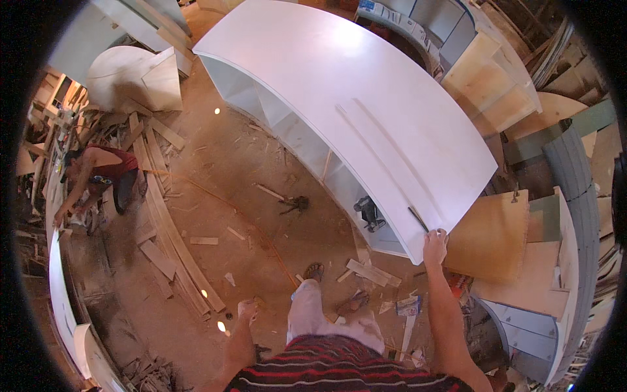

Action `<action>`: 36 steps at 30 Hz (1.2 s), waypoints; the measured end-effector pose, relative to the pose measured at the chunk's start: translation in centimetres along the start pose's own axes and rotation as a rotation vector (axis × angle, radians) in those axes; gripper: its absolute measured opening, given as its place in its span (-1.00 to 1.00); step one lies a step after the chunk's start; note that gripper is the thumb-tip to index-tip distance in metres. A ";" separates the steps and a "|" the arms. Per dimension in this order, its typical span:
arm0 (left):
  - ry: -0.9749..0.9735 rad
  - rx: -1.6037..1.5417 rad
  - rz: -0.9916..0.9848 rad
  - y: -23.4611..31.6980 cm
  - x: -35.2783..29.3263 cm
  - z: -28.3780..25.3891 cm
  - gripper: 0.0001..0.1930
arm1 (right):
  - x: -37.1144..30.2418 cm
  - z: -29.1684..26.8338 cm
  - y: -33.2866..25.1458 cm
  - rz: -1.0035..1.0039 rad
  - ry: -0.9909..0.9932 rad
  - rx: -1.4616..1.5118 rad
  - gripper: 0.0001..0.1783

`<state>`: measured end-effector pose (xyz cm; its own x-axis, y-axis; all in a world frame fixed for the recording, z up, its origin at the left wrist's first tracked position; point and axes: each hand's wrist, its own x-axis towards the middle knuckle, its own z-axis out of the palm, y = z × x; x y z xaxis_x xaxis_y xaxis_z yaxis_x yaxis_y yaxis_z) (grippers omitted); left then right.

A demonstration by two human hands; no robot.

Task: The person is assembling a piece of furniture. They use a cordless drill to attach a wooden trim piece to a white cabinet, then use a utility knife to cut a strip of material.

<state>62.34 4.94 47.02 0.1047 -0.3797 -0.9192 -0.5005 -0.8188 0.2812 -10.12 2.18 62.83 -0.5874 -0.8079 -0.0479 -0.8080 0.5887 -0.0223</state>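
Note:
A long white cabinet [339,72] with a smooth top and open compartments stretches across the upper middle. At its near right corner, my right hand [435,247] is closed round the end of a thin dark stick-like tool [418,219], which points away over the white top. The tool's exact kind is too small to tell. My left hand [248,309] hangs above the brown floor with its fingers curled; what it holds, if anything, I cannot make out. Inside the cabinet's near compartment sits a black power tool [369,214].
Long wooden planks [171,228] and scraps cover the floor at left, where another person [104,173] crouches. An orange cord [251,225] crosses the floor. A yellowish wood panel [486,235] stands right of the cabinet, beside a curved grey sheet [575,189].

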 end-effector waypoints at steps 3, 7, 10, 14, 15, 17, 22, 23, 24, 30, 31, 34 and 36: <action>-0.008 0.166 -0.034 -1.0 -2.0 -3.3 -0.76 | 1.4 -0.1 0.4 0.045 0.000 -0.090 -0.53; 0.155 -0.405 -0.082 -1.2 -3.1 -5.6 -0.84 | 1.0 -2.0 -2.3 -0.002 0.107 0.047 -0.55; 0.122 -0.279 0.140 1.1 -2.4 -6.1 -0.86 | 2.4 -3.4 -4.9 0.021 0.073 0.053 -0.61; 0.036 -0.126 0.215 8.6 -3.3 -5.1 -0.78 | 3.9 -2.0 -3.7 0.062 0.058 -0.058 -0.66; 0.011 -0.135 0.143 10.6 -4.7 -4.5 -0.76 | 3.7 -1.7 -3.1 0.051 0.066 -0.086 -0.68; -0.065 -0.212 0.219 8.5 -1.5 -8.4 -0.71 | 4.4 -0.5 -4.9 -0.071 0.094 -0.018 -0.72; 0.100 -0.263 0.162 13.9 -4.7 -4.0 -0.65 | 4.4 -0.8 -3.4 -0.130 0.100 -0.010 -0.77; 0.126 -0.278 0.155 13.9 -4.8 -3.8 -0.64 | 4.5 -0.5 -3.3 -0.139 0.091 -0.028 -0.77; 0.103 -0.274 0.072 13.7 -5.1 -3.4 -0.64 | 4.7 -0.2 -3.2 -0.149 0.082 -0.048 -0.77; 0.108 -0.268 -0.053 17.7 -7.5 -2.5 -0.69 | 8.7 -5.1 -7.1 -0.118 0.150 0.658 -0.85; 0.116 -0.326 -0.020 18.5 -7.5 -3.3 -0.70 | 10.3 -6.1 -8.1 0.160 0.036 0.873 -0.87; 0.194 -0.337 0.032 21.4 -8.0 -3.5 -0.74 | 14.9 -5.5 -8.7 0.220 0.187 0.973 -0.88; 0.199 -0.334 0.028 23.2 -8.3 -4.0 -0.76 | 17.5 -5.9 -11.2 0.139 0.123 1.327 -0.86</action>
<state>53.33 -12.61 62.25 0.2760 -0.4534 -0.8475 -0.2020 -0.8894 0.4100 -11.60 -18.75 68.16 -0.7172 -0.6956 -0.0411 -0.1272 0.1886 -0.9738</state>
